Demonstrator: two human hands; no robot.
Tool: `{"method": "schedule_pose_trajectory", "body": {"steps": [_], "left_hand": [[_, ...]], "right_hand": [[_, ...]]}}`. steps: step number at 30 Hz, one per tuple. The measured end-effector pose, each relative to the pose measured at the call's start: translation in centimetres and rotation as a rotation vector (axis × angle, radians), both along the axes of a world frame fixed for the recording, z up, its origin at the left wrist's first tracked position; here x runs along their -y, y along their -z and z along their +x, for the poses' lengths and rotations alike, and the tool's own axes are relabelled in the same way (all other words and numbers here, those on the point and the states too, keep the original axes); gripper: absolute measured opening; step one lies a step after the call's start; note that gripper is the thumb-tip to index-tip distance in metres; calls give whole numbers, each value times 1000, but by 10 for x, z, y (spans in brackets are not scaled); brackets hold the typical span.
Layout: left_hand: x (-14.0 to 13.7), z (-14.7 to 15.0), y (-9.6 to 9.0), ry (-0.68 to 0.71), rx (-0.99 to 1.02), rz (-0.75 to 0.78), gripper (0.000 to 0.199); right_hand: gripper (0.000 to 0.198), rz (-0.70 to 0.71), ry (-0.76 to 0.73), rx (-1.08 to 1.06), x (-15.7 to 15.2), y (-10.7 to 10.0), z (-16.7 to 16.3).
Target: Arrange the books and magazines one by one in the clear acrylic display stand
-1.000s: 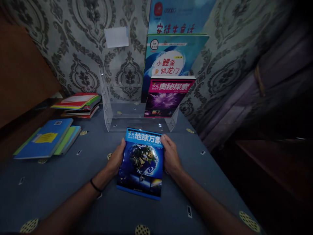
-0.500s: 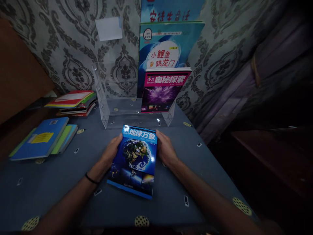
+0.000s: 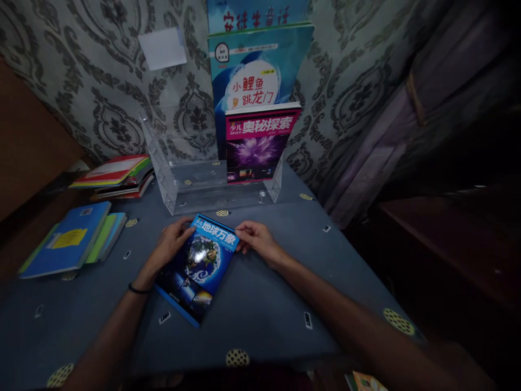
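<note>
A blue book with an Earth globe on its cover (image 3: 199, 263) is between my hands, tilted over the table. My left hand (image 3: 171, 241) grips its upper left edge, thumb on the cover and fingers hidden behind. At the upper right corner, my right hand (image 3: 257, 239) pinches the book between thumb and fingers. Beyond it stands a clear acrylic book stand (image 3: 163, 165). On the stand's right side rests a magenta book (image 3: 258, 149), in front of a teal picture book (image 3: 254, 62) and another blue book (image 3: 258, 15).
To the left lie a blue book with a yellow label (image 3: 67, 239) on green ones, and a stack of red and yellow books (image 3: 114, 174). The patterned wall (image 3: 345, 81) rises behind the blue tablecloth (image 3: 268, 293). A curtain (image 3: 374, 152) hangs at right.
The globe book has shifted left and turned clockwise. My right hand has moved left with it, now pinching its top right corner. The whole view has shifted slightly.
</note>
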State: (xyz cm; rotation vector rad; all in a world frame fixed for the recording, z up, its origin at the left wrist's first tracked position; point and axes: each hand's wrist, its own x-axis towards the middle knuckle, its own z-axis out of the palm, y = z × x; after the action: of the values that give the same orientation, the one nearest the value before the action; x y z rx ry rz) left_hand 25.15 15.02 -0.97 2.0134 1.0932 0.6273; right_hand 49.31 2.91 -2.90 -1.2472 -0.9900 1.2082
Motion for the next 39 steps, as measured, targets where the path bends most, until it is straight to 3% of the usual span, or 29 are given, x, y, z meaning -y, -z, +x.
{"method": "schedule_pose_trajectory", "body": {"steps": [4,7,12,21,29,39], "left_hand": [[9,3,9,87,-267,439,37],[12,7,17,166,-343,567,37],[13,12,24,243,-437,626,45],[24,24,9,384,-513,684,61],[51,47,2,573,-448,702,60],[53,57,-2,584,-466,718,68]], "right_hand": [[26,-2,-1,79,-2,4,1],[13,2,11,158,-2,4,3],[11,52,30,311,3,-4,6],[15,88,54,407,2,-3,9],[17,24,-12,351,-4,-2,19],[16,2,50,254,-8,1,24]]}}
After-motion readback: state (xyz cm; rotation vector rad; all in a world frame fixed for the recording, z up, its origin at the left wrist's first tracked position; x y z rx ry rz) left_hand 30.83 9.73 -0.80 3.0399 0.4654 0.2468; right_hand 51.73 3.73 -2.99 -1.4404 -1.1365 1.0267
